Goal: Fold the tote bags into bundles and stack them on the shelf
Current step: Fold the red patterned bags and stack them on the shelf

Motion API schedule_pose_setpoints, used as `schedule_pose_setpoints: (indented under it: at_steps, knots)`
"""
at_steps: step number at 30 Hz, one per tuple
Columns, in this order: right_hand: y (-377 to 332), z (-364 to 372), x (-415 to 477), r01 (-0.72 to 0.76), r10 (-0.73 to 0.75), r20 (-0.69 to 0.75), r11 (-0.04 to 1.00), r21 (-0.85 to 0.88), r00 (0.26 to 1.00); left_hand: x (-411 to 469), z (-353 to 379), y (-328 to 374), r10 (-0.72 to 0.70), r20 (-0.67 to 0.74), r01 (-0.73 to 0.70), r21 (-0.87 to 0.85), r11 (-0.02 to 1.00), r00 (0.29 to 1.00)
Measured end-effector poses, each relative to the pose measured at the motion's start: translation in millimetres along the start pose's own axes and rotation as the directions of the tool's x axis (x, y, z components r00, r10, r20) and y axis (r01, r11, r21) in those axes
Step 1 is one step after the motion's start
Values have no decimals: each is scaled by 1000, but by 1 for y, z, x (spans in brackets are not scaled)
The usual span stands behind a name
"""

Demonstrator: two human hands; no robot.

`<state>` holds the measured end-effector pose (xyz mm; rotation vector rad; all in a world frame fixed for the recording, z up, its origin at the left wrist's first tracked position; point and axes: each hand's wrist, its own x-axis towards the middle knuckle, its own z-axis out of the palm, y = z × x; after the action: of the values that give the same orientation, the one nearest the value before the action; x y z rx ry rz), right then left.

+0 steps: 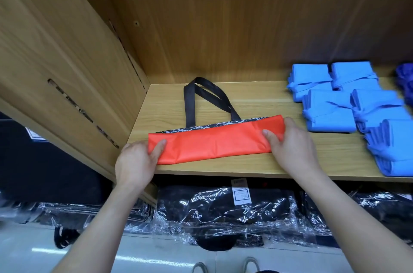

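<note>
An orange-red tote bag (214, 141), folded into a long flat strip, lies near the front edge of the wooden shelf (324, 161). A black patterned band shows along its far edge, and its black handles (201, 98) loop toward the back. My left hand (136, 161) pinches the strip's left end, thumb on top. At the right end, my right hand (288, 145) grips the fabric, fingers curled over it. Several light-blue folded tote bundles (348, 102) sit on the shelf to the right.
A wooden side panel (67, 75) closes the shelf on the left and a back wall stands behind. A dark-blue bundle (405, 80) shows at the far right edge. Below the shelf lie black items in clear plastic wrap (223, 210) on the floor.
</note>
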<state>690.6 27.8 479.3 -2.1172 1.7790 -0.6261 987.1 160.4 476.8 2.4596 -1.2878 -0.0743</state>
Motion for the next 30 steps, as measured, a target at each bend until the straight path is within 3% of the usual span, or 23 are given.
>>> schedule_pose_setpoints:
  at_steps: [6,8,10,12,14,15,21,25,27,30]
  knots:
    - [-4,6,4,-5,4,-5,973,-233,1000,3,-3,4,-133,5,132,105,986,991]
    - [-4,9,8,3,-6,-11,961,-277,1000,3,-4,4,-51,-94,61,102,993,994]
    - [-6,10,11,11,-11,3,954,-300,1000,5,-3,2,129,-143,-122,56,991,981]
    - [-7,11,13,18,-17,8,952,-306,1000,8,-2,4,320,22,-320,18,947,947]
    - [-8,12,15,16,-15,6,954,-300,1000,7,-1,12,365,232,-379,20,925,902]
    - [-9,12,16,11,-10,4,956,-293,1000,5,0,15,359,270,-385,48,922,894]
    - [-13,15,25,21,-22,-1,971,-238,1000,-12,3,22,388,167,-405,75,911,906]
    - [-19,15,35,16,-13,19,986,-166,1000,-20,-3,26,430,225,-444,14,896,874]
    - [-22,18,35,11,-17,-44,991,-133,999,-24,-5,30,425,255,-432,-33,901,868]
    - [-34,13,29,134,-157,-92,967,-217,983,-29,-3,35,389,273,-366,-131,921,880]
